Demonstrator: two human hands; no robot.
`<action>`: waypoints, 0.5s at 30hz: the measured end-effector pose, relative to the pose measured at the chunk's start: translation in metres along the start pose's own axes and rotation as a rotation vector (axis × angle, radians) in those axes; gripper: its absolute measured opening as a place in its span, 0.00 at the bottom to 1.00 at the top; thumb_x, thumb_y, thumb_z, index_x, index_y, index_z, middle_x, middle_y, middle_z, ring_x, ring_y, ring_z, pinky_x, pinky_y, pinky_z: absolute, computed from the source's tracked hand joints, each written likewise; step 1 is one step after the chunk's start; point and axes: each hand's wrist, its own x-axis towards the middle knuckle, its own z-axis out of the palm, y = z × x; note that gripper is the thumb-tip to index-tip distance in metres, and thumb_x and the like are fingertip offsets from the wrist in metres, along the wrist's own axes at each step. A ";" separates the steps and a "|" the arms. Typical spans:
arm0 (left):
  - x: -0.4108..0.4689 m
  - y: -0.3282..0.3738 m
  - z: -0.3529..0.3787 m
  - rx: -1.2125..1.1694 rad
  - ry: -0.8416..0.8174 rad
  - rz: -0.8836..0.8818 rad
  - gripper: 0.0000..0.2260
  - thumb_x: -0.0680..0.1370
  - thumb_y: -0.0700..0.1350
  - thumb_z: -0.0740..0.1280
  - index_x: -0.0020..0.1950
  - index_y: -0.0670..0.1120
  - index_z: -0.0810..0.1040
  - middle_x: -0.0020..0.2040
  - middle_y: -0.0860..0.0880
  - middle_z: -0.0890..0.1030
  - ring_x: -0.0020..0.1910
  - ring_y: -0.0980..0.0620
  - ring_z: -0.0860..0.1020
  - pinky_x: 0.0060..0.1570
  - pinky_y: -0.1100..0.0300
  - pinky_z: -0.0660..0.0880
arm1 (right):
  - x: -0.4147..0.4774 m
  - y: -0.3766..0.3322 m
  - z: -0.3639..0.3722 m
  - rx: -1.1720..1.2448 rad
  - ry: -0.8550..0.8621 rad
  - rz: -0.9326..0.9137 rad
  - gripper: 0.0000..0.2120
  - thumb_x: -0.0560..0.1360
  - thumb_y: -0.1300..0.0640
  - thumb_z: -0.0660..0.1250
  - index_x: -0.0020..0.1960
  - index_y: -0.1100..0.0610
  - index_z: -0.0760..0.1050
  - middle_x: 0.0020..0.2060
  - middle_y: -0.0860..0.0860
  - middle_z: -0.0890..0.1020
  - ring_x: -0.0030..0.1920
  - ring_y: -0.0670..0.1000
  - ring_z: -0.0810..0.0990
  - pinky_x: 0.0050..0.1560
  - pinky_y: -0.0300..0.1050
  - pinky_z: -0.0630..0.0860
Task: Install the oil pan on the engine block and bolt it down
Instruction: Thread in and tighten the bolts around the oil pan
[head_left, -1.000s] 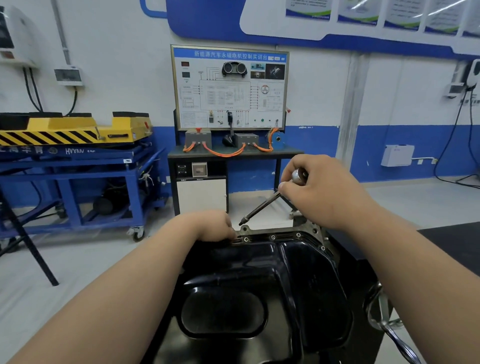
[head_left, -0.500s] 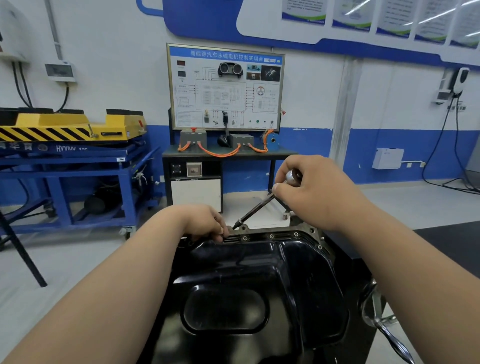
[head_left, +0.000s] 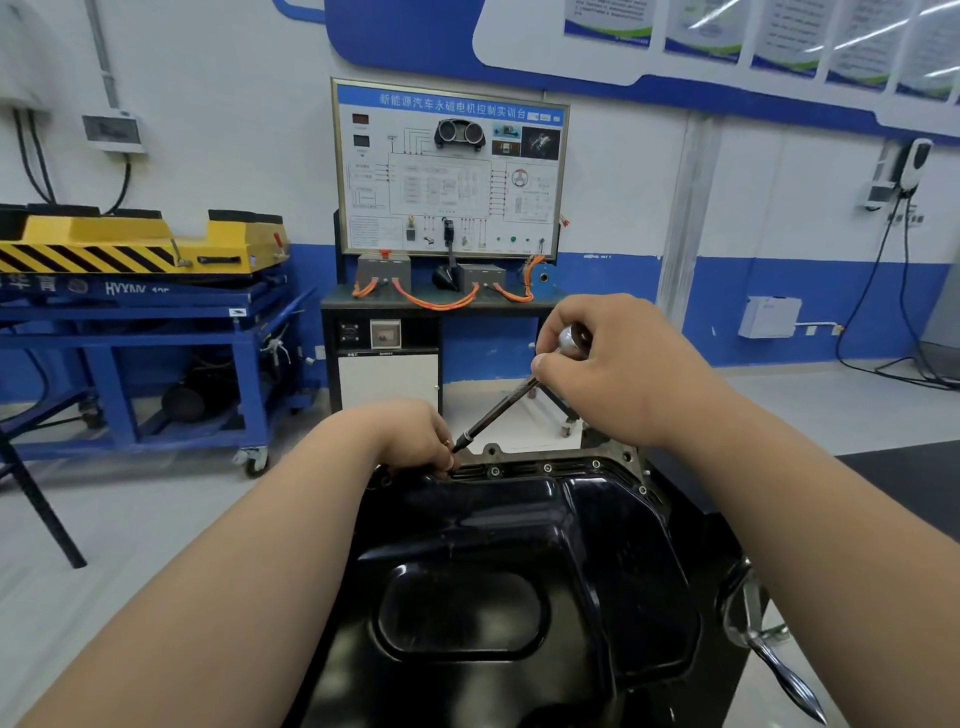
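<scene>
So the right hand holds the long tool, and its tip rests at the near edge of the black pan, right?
Not quite. The right hand holds the long tool, but its tip rests at the far edge of the black pan, beside the left hand. The head view shows it.

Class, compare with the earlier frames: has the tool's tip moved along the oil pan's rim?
Yes. The tool's tip has shifted slightly left, away from the nearest visible bolt on the oil pan, toward the left hand.
</scene>
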 end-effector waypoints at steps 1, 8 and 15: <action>0.001 0.001 -0.001 0.012 -0.004 -0.005 0.06 0.73 0.47 0.69 0.37 0.54 0.83 0.38 0.57 0.84 0.45 0.54 0.80 0.48 0.58 0.76 | 0.000 -0.002 -0.001 -0.008 0.003 -0.005 0.05 0.70 0.53 0.66 0.35 0.47 0.74 0.27 0.41 0.73 0.30 0.41 0.72 0.30 0.38 0.67; 0.005 0.010 -0.005 0.044 -0.128 -0.027 0.07 0.75 0.43 0.66 0.44 0.49 0.84 0.38 0.54 0.83 0.42 0.51 0.79 0.47 0.56 0.75 | -0.001 -0.005 -0.005 -0.038 -0.012 -0.012 0.05 0.70 0.54 0.66 0.36 0.47 0.73 0.26 0.41 0.73 0.30 0.39 0.72 0.29 0.37 0.66; 0.003 0.009 -0.006 0.177 -0.051 0.028 0.06 0.73 0.47 0.69 0.37 0.55 0.82 0.35 0.59 0.80 0.38 0.55 0.78 0.36 0.62 0.73 | -0.001 -0.004 -0.004 -0.034 -0.021 -0.018 0.05 0.71 0.55 0.66 0.36 0.48 0.73 0.24 0.40 0.73 0.29 0.38 0.71 0.28 0.36 0.64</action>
